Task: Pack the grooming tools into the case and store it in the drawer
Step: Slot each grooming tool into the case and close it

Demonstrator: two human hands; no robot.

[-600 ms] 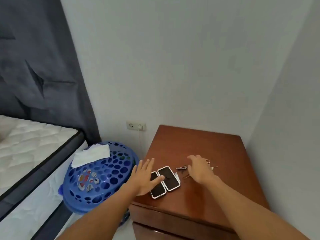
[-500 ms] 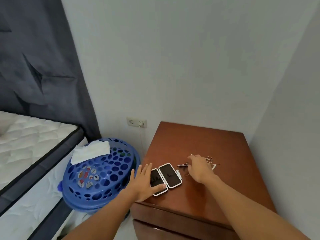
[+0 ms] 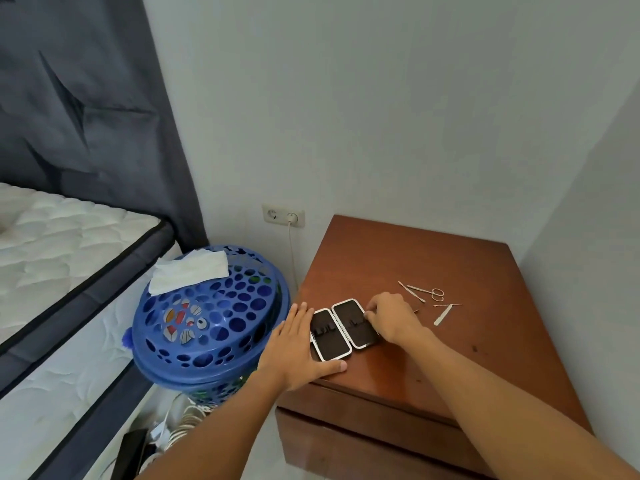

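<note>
flat hinged case (image 3: 343, 328), dark lining

My case (image 3: 344, 329) is dark inside with a white rim, lying on the reddish-brown desk (image 3: 433, 258). Beside me the basket (image 3: 207, 320) is blue, patterned with round holes. My tools (image 3: 429, 299) are silvery.

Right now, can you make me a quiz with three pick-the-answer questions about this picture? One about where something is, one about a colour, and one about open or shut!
1. Where are the scissors?
A. On the nightstand
B. In the basket
C. On the bed

2. What colour is the laundry basket?
A. Red
B. Blue
C. Green

3. How is the case?
A. Shut
B. In the drawer
C. Open flat

Answers:
1. A, they lie on the wood top, right of the right hand.
2. B, its holed lid is blue.
3. C, both dark halves face up beside the left hand.
</note>
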